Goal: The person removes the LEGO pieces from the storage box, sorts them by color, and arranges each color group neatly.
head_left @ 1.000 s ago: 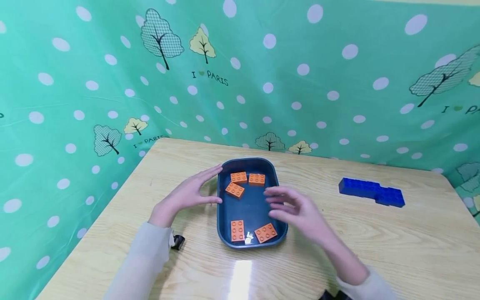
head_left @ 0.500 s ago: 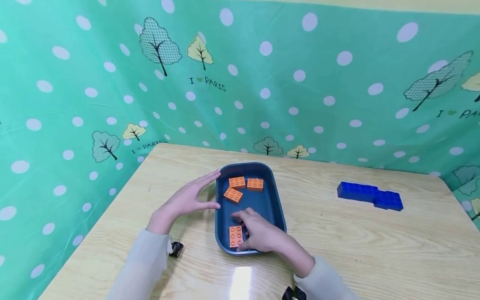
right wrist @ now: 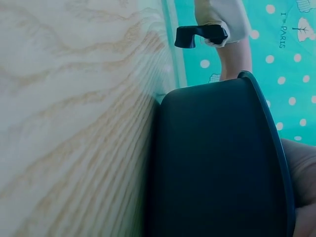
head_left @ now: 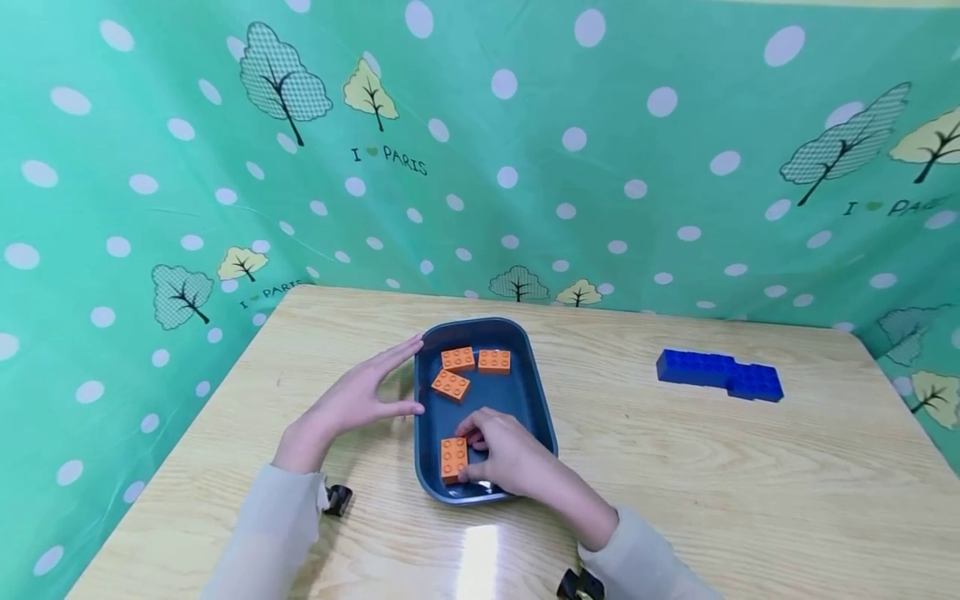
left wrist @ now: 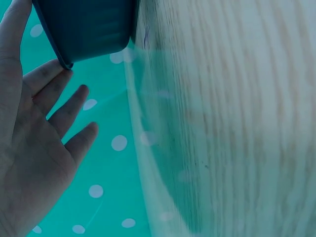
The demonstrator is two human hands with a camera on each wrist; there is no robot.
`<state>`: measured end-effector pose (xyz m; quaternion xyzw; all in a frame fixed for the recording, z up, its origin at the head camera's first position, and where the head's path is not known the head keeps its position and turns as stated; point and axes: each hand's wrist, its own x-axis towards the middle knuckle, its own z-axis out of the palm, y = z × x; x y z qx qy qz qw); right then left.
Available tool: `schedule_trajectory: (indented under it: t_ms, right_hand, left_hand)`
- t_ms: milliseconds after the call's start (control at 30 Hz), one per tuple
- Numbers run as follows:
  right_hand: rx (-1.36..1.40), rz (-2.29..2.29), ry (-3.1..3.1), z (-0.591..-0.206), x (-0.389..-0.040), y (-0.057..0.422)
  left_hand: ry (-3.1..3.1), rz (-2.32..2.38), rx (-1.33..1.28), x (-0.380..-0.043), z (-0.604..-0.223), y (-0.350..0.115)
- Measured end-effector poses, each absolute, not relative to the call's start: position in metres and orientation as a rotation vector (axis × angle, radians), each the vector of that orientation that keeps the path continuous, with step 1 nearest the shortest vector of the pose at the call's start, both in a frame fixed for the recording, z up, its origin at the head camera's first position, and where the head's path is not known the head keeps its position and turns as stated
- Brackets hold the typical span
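Note:
A dark blue tray (head_left: 542, 400) stands on the wooden table with orange toy bricks inside. My right hand (head_left: 513, 454) reaches over its right rim, index finger and thumb bent round the front-left orange brick (head_left: 453, 458), pinching it at its ends. Whatever lies under the palm is hidden. At the tray's far end sit three more orange bricks: one at left (head_left: 457, 359), one at right (head_left: 494, 361), and one turned askew (head_left: 451, 386). My left hand (head_left: 351, 402), fingers straight and thumb spread, touches the left rim; the left wrist view shows fingertips against the tray's edge (left wrist: 69, 65).
Blue toy bricks joined in a row (head_left: 718, 375) lie at the right on the table (head_left: 675, 483). Behind hangs a green dotted cloth (head_left: 465, 208). A black wrist camera mount (head_left: 339, 500) sits by the left cuff.
My right hand has come from the tray's right side, down and left into its front part, and now grips the front-left orange brick. The front-right brick is covered from view. My left hand stays put.

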<state>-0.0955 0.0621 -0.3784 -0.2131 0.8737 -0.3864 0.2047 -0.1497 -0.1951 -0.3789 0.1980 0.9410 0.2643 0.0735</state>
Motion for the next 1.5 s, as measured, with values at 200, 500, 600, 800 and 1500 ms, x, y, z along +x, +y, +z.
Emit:
schedule_trajectory:
  t_ms: [200,500,600,800,1500]
  right_hand:
    - [-0.564,-1.255,2.432,-0.375,-0.094,0.065]
    - [-0.478,-1.457,2.441,-0.351,-0.096,0.101]
    - [-0.405,-1.574,2.410,-0.343,-0.100,0.125]
    - [-0.363,-1.614,2.534,-0.339,-0.111,0.184]
    - [-0.048,-0.999,2.845,-0.392,-0.116,0.297]
  left_hand:
    - [2.818,0.788,0.590,-0.153,-0.379,-0.196]
    - [2.820,0.790,0.619,-0.153,-0.381,-0.196]
    - [2.829,0.782,0.638,-0.153,-0.381,-0.196]
    - [2.847,0.787,0.660,-0.154,-0.379,-0.197]
    - [2.870,0.788,0.678,-0.148,-0.385,-0.197]
